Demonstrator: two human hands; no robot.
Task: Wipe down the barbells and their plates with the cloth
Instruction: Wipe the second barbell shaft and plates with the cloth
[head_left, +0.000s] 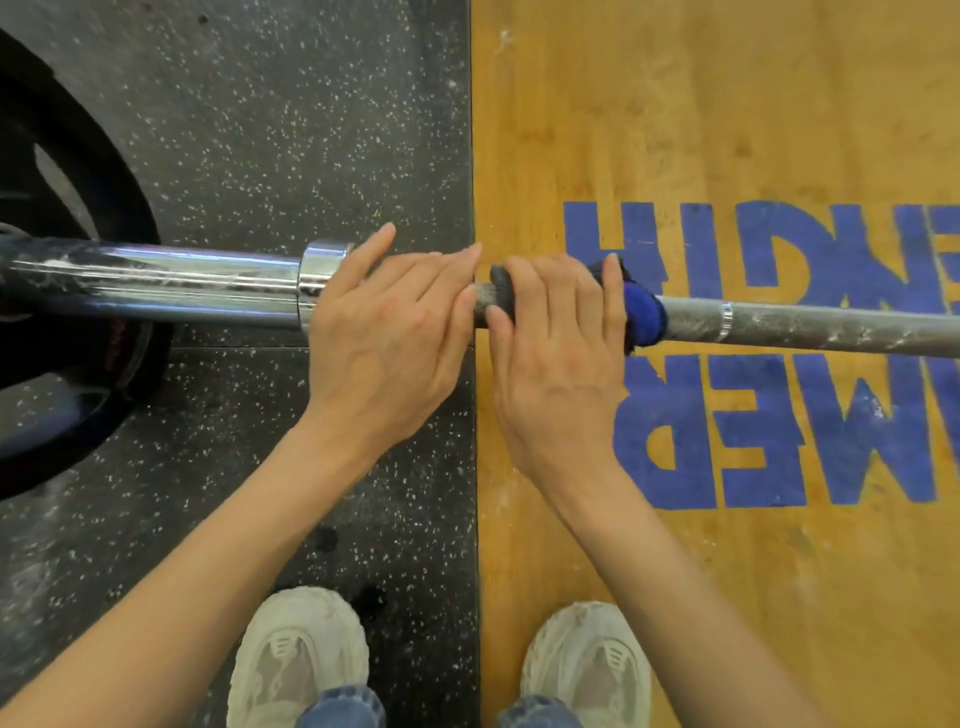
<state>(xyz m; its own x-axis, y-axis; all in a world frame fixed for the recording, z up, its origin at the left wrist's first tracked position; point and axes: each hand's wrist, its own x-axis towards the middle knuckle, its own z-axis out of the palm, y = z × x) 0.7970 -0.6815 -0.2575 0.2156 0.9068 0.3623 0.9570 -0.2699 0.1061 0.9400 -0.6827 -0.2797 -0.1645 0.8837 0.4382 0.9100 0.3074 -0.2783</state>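
A barbell lies across the floor, its chalky grey shaft (810, 325) running right and its chrome sleeve (171, 283) running left into a black plate (57, 322). A dark blue and grey cloth (641, 312) is wrapped round the shaft. My right hand (558, 353) grips the cloth on the shaft, fingers curled over the top. My left hand (389, 322) rests on the bar beside the chrome collar (319, 280) with its fingers straight. The part of the shaft under both hands is hidden.
Black speckled rubber flooring (285, 130) covers the left half. A wooden platform (727, 104) with large blue lettering (769, 436) covers the right half. My two white shoes (301, 654) stand near the bottom edge, one on each surface.
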